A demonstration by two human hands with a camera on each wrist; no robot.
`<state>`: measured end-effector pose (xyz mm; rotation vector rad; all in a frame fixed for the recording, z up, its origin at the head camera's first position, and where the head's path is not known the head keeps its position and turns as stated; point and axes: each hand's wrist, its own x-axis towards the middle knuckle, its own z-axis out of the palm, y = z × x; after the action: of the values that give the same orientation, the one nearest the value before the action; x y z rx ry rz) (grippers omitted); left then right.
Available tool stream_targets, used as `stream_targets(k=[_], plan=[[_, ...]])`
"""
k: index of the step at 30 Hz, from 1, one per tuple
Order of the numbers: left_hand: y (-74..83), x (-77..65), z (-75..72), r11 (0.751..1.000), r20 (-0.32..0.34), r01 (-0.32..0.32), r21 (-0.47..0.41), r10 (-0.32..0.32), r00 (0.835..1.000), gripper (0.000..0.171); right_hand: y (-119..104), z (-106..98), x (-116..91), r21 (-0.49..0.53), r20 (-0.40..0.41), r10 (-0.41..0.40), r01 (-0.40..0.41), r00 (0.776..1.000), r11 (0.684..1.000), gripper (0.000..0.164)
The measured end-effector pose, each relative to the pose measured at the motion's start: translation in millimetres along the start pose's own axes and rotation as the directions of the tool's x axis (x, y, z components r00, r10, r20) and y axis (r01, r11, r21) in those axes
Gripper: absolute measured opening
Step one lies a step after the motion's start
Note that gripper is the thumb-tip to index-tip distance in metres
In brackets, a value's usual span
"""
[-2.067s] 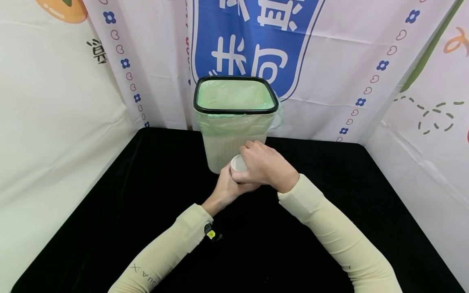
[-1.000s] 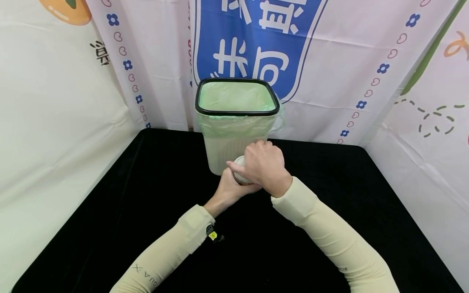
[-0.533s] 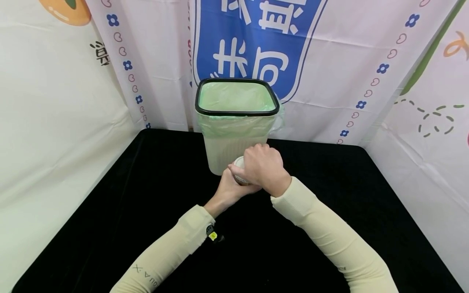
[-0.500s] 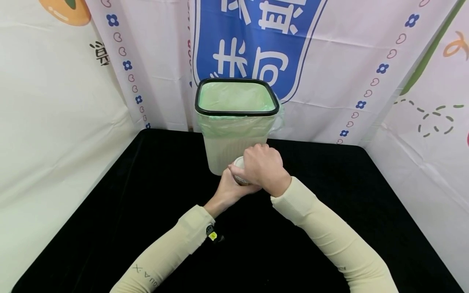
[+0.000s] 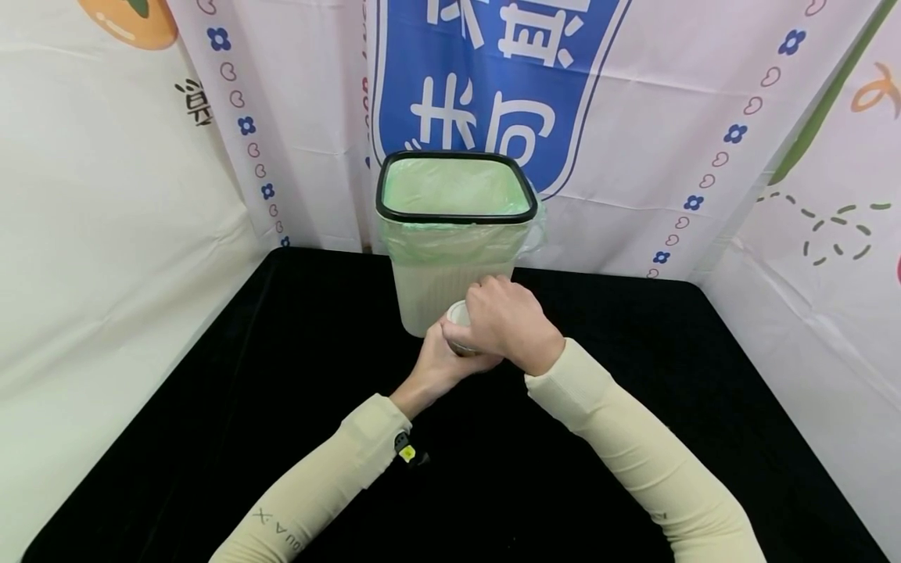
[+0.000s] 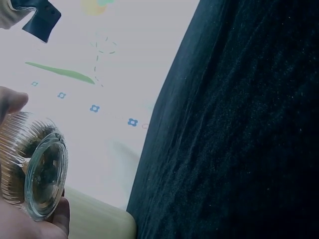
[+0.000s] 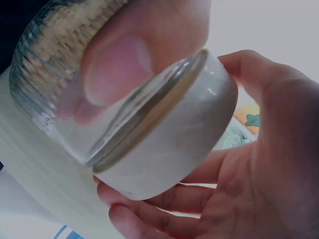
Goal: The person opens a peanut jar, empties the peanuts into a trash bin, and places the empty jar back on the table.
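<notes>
A ribbed glass jar (image 7: pixel 47 69) with light brown contents is held between my two hands, in front of the bin in the head view. My left hand (image 5: pixel 438 361) grips the glass body, its thumb pressing the side near the lid in the right wrist view. My right hand (image 5: pixel 508 319) curls its fingers and thumb around the wide white lid (image 7: pixel 174 139), which sits on the jar's mouth. In the left wrist view the thick round glass base (image 6: pixel 47 174) faces the camera. Most of the jar is hidden by the hands in the head view.
A cream bin (image 5: pixel 422 293) with a black rim (image 5: pixel 454 218) and a green liner bag (image 5: pixel 450 242) stands just behind the hands. Black cloth (image 5: pixel 310 344) covers the table. Printed white curtains (image 5: pixel 647 148) enclose it at the back and both sides.
My right hand has turned at the lid: its thumb stretched out along the lid a second ago and now curls back around the edge. My left hand and the bin have stayed nearly still.
</notes>
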<state>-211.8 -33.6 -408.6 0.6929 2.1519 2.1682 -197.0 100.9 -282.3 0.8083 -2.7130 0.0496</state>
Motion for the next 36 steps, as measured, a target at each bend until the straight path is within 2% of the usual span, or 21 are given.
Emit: stream_targets(k=[6,14,19,23,26,31,36], plan=[[-0.7,0.6,-0.3,1.0,0.01,-0.016,-0.019,0.017,1.0,0.068,2.5,-0.3,-1.2,-0.021,-0.022,-0.077,0.076,0.997,0.997,0.052],[-0.7,0.1,-0.9,0.999,-0.009,-0.034,0.032,0.035,0.999,0.07,4.5,-1.4,1.5,0.013,0.042,-0.074,0.074,0.996,0.997,0.047],[-0.5,-1.2,-0.5,1.0,-0.019,0.005,0.019,-0.005,1.0,0.071,4.0,-1.2,1.5,0.021,0.046,-0.023,0.022,0.999,1.0,0.053],[-0.2,-2.0,-1.0,0.998,-0.029,0.043,0.045,-0.042,0.999,0.07,3.5,-0.8,1.5,0.005,0.044,0.047,-0.047,0.998,0.999,0.06],[-0.2,-1.9,-1.6,0.996,-0.03,0.045,0.076,-0.043,0.999,0.068,2.3,-2.1,2.1,0.005,0.049,0.085,-0.086,0.995,0.996,0.063],[0.7,-1.1,-1.3,0.996,-0.027,0.046,0.07,-0.044,0.999,0.065,-1.6,-3.9,2.4,-0.005,0.08,0.149,-0.149,0.986,0.989,0.07],[2.1,-2.0,-0.8,0.997,-0.013,0.055,0.055,-0.055,0.998,0.066,-4.7,-3.5,1.2,-0.038,0.081,0.159,-0.156,0.984,0.987,0.071]])
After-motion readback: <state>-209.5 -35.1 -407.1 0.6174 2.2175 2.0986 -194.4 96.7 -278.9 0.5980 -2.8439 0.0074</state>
